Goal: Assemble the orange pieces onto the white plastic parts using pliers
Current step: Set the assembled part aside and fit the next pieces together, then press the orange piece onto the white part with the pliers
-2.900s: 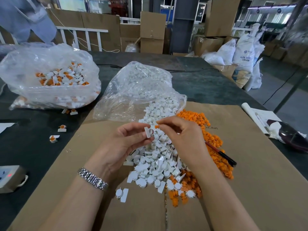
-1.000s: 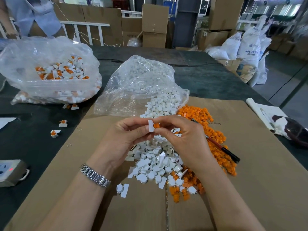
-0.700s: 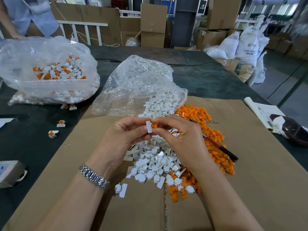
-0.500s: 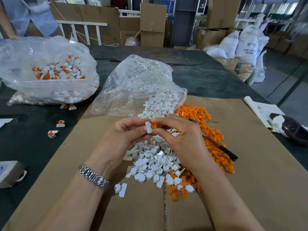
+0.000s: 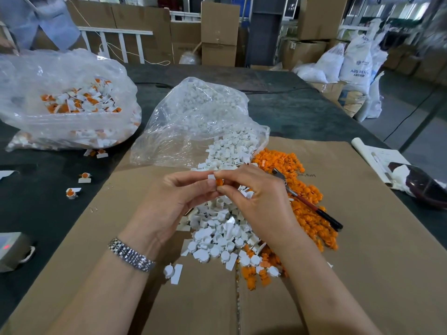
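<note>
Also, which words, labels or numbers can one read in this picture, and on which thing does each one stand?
"ABS RESIN": printed in blue on the white woven sack at the back right; the logo line above it and the small line below are too blurred to read.
Small dark print, seen upside down, on the flat brown cardboard sheet beside the orange pieces: too small to read.
White paper sheet at the right edge: marks too faint to read.

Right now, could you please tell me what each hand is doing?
Left hand: pinching a white plastic part.
Right hand: pinching an orange piece against that part.
</note>
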